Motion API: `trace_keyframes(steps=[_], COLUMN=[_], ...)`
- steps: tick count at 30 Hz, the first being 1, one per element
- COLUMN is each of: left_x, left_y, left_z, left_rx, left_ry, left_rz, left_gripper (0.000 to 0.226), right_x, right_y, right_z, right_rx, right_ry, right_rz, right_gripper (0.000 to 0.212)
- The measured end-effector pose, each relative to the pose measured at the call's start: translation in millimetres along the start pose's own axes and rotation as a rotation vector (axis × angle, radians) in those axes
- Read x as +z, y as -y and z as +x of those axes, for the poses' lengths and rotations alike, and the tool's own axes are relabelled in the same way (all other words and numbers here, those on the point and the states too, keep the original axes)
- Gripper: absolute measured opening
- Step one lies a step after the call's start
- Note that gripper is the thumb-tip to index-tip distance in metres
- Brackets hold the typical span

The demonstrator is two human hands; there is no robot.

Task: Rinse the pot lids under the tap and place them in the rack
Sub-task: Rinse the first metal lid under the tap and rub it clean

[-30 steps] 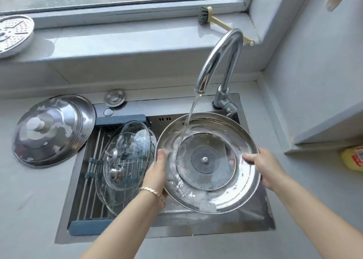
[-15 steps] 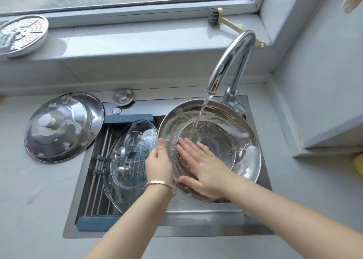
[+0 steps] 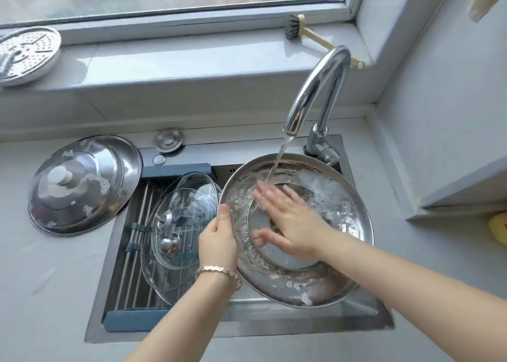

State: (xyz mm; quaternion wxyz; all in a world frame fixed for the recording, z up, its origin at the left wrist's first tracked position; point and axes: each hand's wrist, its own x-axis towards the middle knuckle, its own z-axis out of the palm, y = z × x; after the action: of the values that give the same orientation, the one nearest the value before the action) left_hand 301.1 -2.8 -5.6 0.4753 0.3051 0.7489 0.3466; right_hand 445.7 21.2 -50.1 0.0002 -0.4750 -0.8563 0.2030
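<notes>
Two glass lids (image 3: 186,197) rest on the rack (image 3: 134,210), grey counter (image 3: 55,279) around. Left hand (image 3: 218,241) grips the steel lid (image 3: 343,224) by its rim; right hand (image 3: 290,224), blurred, seemingly lies flat inside it.

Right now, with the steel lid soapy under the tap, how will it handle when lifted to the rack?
Probably slippery: suds coat the steel lid, and the left hand grips only its rim. Likely stiff: formed metal. Wide and dished, it may hold water and tip.

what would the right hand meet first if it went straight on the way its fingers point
Probably the water stream right ahead, then the steel lid's upper-left rim; depth is unclear.
</notes>
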Motion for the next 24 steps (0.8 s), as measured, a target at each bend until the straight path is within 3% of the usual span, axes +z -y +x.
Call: trace_keyframes(steps=[2, 5, 7, 11, 17, 21, 23, 24], left_x=[3.9, 6.5, 3.3, -6.4, -12.8, 1.0, 7.2, 7.6], left_y=[-0.8, -4.8, -6.1, -20.0, -64.7, -87.1, -91.0, -90.5], left_z=[-4.4, -7.9, -4.6, 3.1, -0.5, -16.9, -18.0, -17.4], left_rx=[-0.028, -0.039, -0.015, 0.056, 0.530, 0.673, 0.818, 0.807], left_ry=[0.018, 0.018, 0.022, 0.043, -0.060, -0.169, -0.261, -0.229], left_rz=[0.008, -0.011, 0.047, 0.154, 0.690, 1.107, 1.184, 1.215], left_gripper=[0.040, 0.039, 0.039, 0.033, 0.019, 0.017, 0.030, 0.031], right_x=[-2.9, 0.9, 2.9, 1.1, 25.9, 37.0, 37.9, 38.7], right_y=[1.6, 19.8, 14.0, -21.5, -23.5, -7.5, 1.6, 4.3], right_z=[10.6, 16.7, 15.8, 8.3, -37.2, -48.2, -47.9, -47.1], right_rx=[0.108, -0.046, -0.052, 0.295, 0.428, 0.477, 0.480, 0.479], right_ry=[-0.026, -0.023, -0.012, -0.046, 0.121, 0.106, 0.127, 0.140], right_rz=[0.002, 0.004, 0.005, 0.093, 0.301, 0.393, 0.418, 0.423], right_gripper=[0.088, 0.089, 0.084, 0.082, 0.048, 0.036, 0.036, 0.036])
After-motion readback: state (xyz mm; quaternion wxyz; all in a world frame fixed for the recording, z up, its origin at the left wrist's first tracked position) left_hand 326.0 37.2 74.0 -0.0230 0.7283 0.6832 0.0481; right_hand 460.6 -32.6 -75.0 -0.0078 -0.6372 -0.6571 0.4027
